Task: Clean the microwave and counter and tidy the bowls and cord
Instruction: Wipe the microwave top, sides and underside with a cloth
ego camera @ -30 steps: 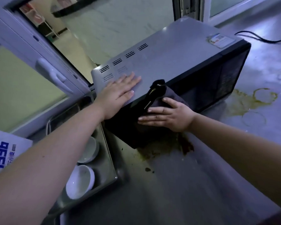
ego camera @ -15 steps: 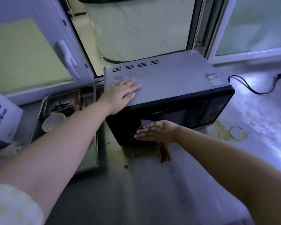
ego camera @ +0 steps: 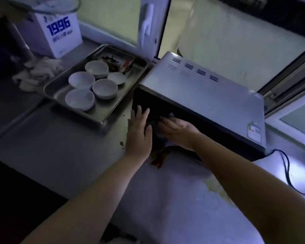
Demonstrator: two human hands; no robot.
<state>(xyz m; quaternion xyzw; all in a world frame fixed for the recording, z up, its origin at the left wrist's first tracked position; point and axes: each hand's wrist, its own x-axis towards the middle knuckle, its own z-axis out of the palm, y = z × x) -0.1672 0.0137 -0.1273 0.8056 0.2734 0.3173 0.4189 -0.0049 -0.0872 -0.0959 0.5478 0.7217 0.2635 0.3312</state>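
The microwave (ego camera: pixel 209 95), silver on top with a black front, stands on the steel counter (ego camera: pixel 74 148) by an open window. My left hand (ego camera: pixel 139 132) lies with straight fingers against the left part of its front. My right hand (ego camera: pixel 179 131) presses a dark cloth (ego camera: pixel 155 128) onto the front just beside it; most of the cloth is hidden. A brown spill (ego camera: pixel 158 159) lies under the front edge and pale yellow ring stains (ego camera: pixel 218 192) further right. Several white bowls (ego camera: pixel 79 99) sit in a metal tray (ego camera: pixel 102 119) to the left. The black cord (ego camera: pixel 287 166) trails loose at the right.
A white box printed 1996 (ego camera: pixel 60 32) stands at the back left, with crumpled white rags (ego camera: pixel 37 74) in front of it. Dark food scraps (ego camera: pixel 116 62) lie in the tray's far end. The counter's front edge drops into darkness at the lower left.
My left hand has come off the microwave's top and now lies on its front, next to my right hand. My right hand stays on the cloth. The view has swung, showing the bowls.
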